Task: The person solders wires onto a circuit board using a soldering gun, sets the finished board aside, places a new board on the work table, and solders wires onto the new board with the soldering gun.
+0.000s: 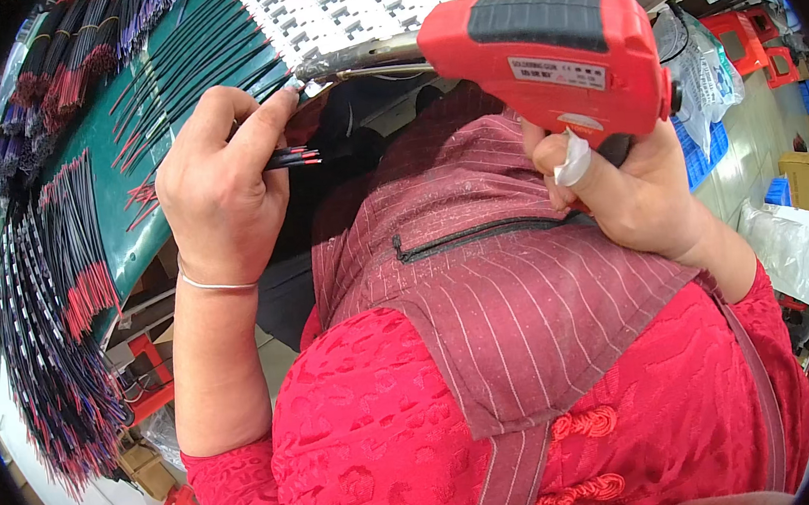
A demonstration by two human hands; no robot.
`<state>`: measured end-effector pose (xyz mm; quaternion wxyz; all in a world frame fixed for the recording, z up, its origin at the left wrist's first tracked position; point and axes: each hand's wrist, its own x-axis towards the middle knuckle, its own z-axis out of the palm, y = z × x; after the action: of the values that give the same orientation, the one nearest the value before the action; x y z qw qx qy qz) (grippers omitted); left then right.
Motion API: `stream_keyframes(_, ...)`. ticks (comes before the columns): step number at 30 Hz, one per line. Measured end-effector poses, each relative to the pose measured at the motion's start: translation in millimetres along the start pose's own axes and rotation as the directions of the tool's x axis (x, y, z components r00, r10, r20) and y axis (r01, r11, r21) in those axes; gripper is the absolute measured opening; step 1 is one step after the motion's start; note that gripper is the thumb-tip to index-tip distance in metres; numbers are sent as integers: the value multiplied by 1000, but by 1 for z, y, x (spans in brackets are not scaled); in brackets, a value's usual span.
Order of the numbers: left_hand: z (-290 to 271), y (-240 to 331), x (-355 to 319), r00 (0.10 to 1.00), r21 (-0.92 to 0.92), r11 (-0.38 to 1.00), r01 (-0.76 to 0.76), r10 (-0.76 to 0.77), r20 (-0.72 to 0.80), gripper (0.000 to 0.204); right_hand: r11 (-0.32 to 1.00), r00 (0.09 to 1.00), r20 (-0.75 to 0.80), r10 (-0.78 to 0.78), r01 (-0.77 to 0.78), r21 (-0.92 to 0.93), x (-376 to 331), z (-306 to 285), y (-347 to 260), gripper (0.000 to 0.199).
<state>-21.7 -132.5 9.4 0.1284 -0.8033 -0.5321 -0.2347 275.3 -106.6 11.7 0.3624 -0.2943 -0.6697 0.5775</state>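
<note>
My right hand point(627, 187) is wrapped round the grip of a red and black soldering gun point(542, 64), a bit of white wrapping on one finger. The gun's long metal nose points left along the near edge of a white sheet of small parts point(361, 3). By the sheet's near left corner, the thumb and forefinger of my left hand point(227, 177) pinch close to the nose's tip; what lies between them is too small to tell. A few short black wires with reddish ends point(296, 157) stick out from under its curled fingers.
Black wires with red ends point(183, 74) line the sheet's left side on the green table point(136, 244). Thick wire bundles point(45, 316) hang over its left edge, others point(77, 40) lie behind. Red stools point(745, 44), plastic bags and a cardboard box point(804, 180) stand at right.
</note>
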Motion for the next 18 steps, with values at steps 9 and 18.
stream_keyframes(9,-3,3,1,1000,6,1000,8,-8,10,30,998,998,1,-57,57,20,1,0,3,22)
stream_keyframes(18,-2,2,2,1000,8,1000,-10,10,12,32,982,999,-21,35,-30,186,-1,-4,-1,24)
